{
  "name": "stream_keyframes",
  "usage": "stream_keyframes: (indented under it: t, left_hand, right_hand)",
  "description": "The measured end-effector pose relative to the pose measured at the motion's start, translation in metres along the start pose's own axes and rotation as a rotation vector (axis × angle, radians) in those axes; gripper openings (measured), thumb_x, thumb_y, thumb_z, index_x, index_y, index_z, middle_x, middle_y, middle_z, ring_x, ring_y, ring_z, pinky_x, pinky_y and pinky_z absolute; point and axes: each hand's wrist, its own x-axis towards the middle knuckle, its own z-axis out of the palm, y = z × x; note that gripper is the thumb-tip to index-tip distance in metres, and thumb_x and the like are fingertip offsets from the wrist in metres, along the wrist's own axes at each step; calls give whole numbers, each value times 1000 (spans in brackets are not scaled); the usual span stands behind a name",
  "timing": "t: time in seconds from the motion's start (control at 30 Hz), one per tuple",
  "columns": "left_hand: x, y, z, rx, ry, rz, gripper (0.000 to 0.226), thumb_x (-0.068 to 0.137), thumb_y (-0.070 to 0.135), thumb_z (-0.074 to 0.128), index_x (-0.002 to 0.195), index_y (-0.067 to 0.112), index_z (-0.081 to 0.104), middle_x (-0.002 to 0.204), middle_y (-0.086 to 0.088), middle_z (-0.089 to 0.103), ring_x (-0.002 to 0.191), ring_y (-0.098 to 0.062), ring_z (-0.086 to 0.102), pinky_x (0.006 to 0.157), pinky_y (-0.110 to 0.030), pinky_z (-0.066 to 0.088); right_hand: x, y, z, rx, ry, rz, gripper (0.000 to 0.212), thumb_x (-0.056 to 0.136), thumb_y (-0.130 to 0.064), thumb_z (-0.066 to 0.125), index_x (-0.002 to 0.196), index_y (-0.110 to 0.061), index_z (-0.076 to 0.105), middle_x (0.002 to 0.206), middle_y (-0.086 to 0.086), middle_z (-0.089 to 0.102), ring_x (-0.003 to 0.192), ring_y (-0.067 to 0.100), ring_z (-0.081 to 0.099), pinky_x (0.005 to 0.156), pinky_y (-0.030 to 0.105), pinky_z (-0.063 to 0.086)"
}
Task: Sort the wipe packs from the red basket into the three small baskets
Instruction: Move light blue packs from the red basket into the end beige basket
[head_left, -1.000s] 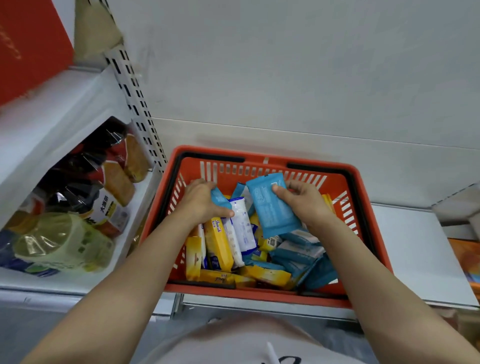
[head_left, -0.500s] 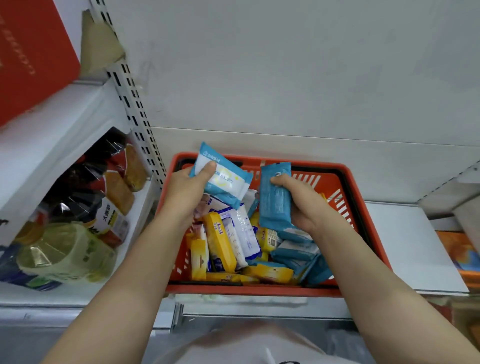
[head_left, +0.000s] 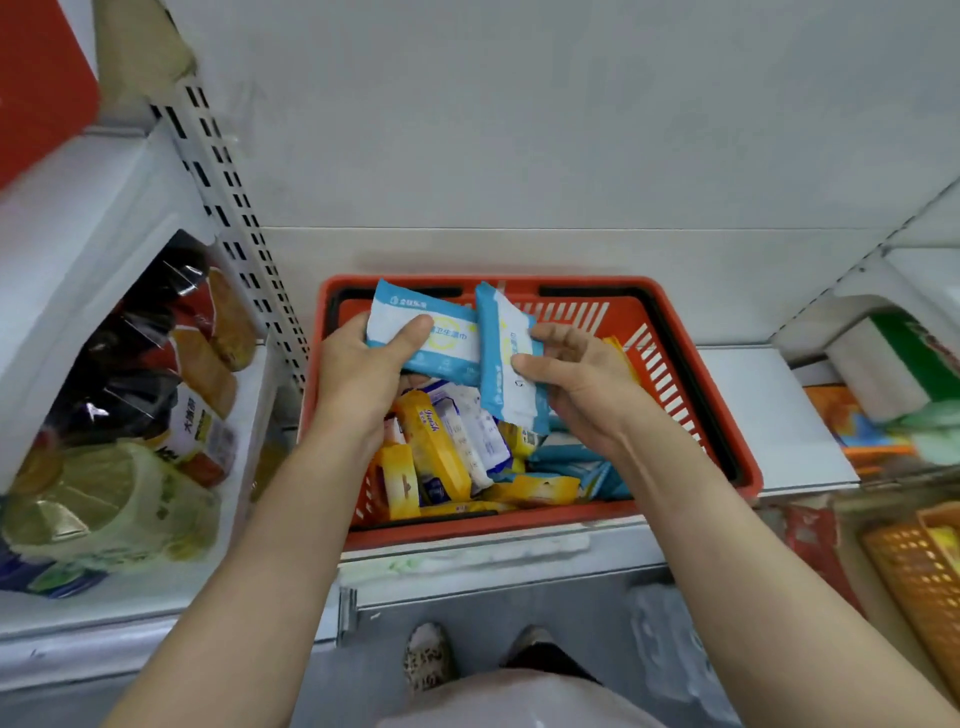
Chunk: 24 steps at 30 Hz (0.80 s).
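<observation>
The red basket (head_left: 691, 374) stands on a white shelf in front of me, holding several yellow, blue and white wipe packs (head_left: 467, 447). My left hand (head_left: 363, 374) grips a blue and white wipe pack (head_left: 441, 343) above the basket's back left, thumb across its face. My right hand (head_left: 576, 379) holds a second blue pack (head_left: 506, 369) upright right beside the first, fingers curled round its edge. The two packs nearly touch. An orange small basket (head_left: 914, 577) shows at the lower right edge.
Bottles and bagged goods (head_left: 156, 395) fill the shelf bay to the left behind a perforated upright (head_left: 234, 208). Boxes and coloured items (head_left: 893, 374) sit on the right shelf. A grey wall rises behind. My feet (head_left: 431, 654) stand on the floor below.
Both hands have lifted their blue packs higher and brought them together over the basket's back. The left hand pulled its pack out of the pile a second ago.
</observation>
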Motion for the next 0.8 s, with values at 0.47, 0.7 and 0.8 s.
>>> stream_keyframes:
  t: [0.47,0.7,0.8]
  left_hand:
    - [-136,-29,113,-18,-261,178,57,74,-5,78,113,31,57,114,-4,68,101,-19,69,80,-37,58]
    - [-298,-94,220,-16,-508,101,38,76,-3,78,101,20,61,102,-5,72,90,-17,71,72,-30,58]
    - [-364,-124,262,16,-596,43,34,77,-2,78,96,17,57,95,-4,71,82,-15,72,64,-27,57]
  right_hand:
    - [-175,-6,-128,6,387,-299,72,78,13,72,130,-28,45,107,16,70,95,30,72,66,39,60]
    - [-354,25,-272,89,768,-365,43,77,-5,81,110,-17,57,105,8,71,86,22,74,65,39,61]
    - [-428,44,-329,142,956,-339,28,83,-11,77,99,-19,55,100,6,71,81,18,72,63,35,59]
